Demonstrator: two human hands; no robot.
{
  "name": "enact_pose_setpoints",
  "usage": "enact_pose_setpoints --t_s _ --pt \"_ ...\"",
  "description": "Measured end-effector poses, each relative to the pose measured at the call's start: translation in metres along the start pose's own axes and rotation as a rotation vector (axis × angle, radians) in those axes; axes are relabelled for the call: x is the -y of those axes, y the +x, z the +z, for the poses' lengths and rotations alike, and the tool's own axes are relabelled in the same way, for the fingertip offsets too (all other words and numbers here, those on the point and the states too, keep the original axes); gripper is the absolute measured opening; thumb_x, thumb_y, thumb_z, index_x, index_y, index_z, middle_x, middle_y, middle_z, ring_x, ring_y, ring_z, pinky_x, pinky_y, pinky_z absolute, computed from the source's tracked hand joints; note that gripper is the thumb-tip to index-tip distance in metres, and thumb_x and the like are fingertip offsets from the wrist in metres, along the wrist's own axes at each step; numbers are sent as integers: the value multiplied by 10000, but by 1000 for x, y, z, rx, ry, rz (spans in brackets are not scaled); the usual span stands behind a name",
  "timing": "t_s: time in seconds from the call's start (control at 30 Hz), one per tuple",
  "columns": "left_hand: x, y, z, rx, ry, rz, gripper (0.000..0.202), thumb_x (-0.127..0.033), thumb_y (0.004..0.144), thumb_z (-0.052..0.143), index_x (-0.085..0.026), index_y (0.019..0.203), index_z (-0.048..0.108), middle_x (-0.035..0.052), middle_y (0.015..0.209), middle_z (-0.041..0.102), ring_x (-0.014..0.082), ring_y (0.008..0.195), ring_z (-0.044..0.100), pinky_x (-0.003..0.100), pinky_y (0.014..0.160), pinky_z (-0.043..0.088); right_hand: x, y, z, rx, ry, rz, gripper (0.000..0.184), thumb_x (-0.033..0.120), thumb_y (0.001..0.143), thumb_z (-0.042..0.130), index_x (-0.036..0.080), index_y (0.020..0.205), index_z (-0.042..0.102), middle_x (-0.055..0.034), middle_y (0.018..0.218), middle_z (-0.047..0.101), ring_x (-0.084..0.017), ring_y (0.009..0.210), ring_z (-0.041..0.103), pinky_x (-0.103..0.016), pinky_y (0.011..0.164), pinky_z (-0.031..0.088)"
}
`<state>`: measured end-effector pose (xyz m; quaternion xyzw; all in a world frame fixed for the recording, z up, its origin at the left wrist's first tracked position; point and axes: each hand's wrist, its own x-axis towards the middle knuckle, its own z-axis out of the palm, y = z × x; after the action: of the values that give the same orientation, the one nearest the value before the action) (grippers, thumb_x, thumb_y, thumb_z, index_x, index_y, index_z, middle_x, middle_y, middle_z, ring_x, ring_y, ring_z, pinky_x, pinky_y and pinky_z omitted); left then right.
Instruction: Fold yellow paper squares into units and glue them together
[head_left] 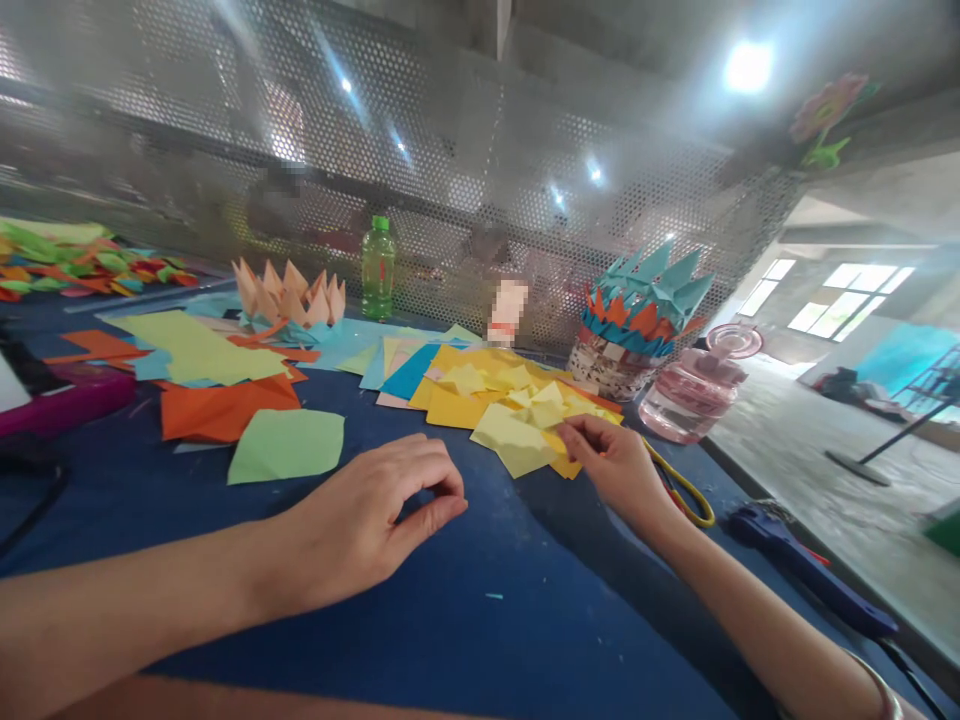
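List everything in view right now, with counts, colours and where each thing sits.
yellow paper squares: many, yellow, loose pile mid-table
orange paper sheets: several, orange, left of the pile
pale green paper sheet: one, pale green, in front of the orange sheets
folded paper crown: one, peach, far side
plastic bottle: one, green, far side
folded paper tower: one, teal, orange and white, far right
glass jar: one, pink, beside the tower
yellow loop: one, yellow, by the right hand
tool: one, dark blue, right table edge
table: one, dark blue
perforated metal screen: one, grey, behind the table
left hand: one, curled, nothing visibly held
right hand: one, fingers at the yellow paper squares
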<state>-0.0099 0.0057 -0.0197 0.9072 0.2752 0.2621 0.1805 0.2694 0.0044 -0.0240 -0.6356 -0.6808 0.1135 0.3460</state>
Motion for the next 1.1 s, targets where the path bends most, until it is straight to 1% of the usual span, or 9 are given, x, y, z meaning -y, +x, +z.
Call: enact_pose_setpoints --t_s 0.1,0.2,0.3,0.4,0.5,0.57,0.73,0.97,1.1 --pt "2 1 1 -1 8 11 148 -251 984 476 -198 903 587 -6 881 589 133 834 543 254 774 393 -26 15 -14 -52 -134 64 338 414 908 438 167 909 669 -43 730 668 -197 704 622 -298 663 448" --pt "3 2 2 -8 25 16 153 -238 979 471 -196 886 586 -2 881 591 137 842 548 258 784 399 -36 20 -20 -144 -305 124 322 331 838 544 144 1080 643 -137 991 684 -298 930 621 -412 804 424" --pt "4 3 2 -7 37 19 153 -224 977 462 -194 886 583 0 890 594 138 844 551 259 790 404 -26 15 -12 -138 -401 95 297 334 870 517 163 1082 636 -138 1065 660 -312 1011 597 -454 870 380" --pt "3 4 2 7 42 20 155 -214 973 458 -189 886 584 4 891 598 141 843 553 262 788 408 -6 7 3 -28 -432 21 261 426 896 518 213 907 669 -74 993 684 -270 978 618 -433 911 357" --pt "3 5 3 5 47 15 158 -212 967 464 -185 871 586 7 885 605 145 842 558 269 789 414 8 2 15 11 -458 28 416 561 852 554 166 918 666 -131 1016 685 -326 989 608 -476 919 343" --pt "3 6 4 0 48 14 158 -216 968 465 -185 878 591 9 889 609 146 840 561 272 787 417 11 3 18 19 -460 45 473 595 803 599 142 926 658 -161 1034 675 -361 1016 588 -494 914 339" --pt "2 6 2 0 43 16 166 -220 968 462 -183 874 594 15 879 610 152 835 560 278 776 424 9 6 18 64 -383 65 362 530 781 630 172 830 637 -111 952 682 -312 935 596 -446 845 374" --pt "4 5 0 -34 57 7 157 -208 954 461 -183 885 600 33 901 632 166 853 587 289 786 442 12 5 19 38 -151 16 103 288 799 603 192 828 579 -34 776 657 -228 804 609 -384 803 414" --pt "2 8 -3 -107 6 -134 148 -287 940 512 -194 991 616 41 986 662 171 841 603 296 756 466 25 -5 21 77 59 -43 177 347 844 582 190 921 555 -24 818 670 -183 769 641 -305 719 475"
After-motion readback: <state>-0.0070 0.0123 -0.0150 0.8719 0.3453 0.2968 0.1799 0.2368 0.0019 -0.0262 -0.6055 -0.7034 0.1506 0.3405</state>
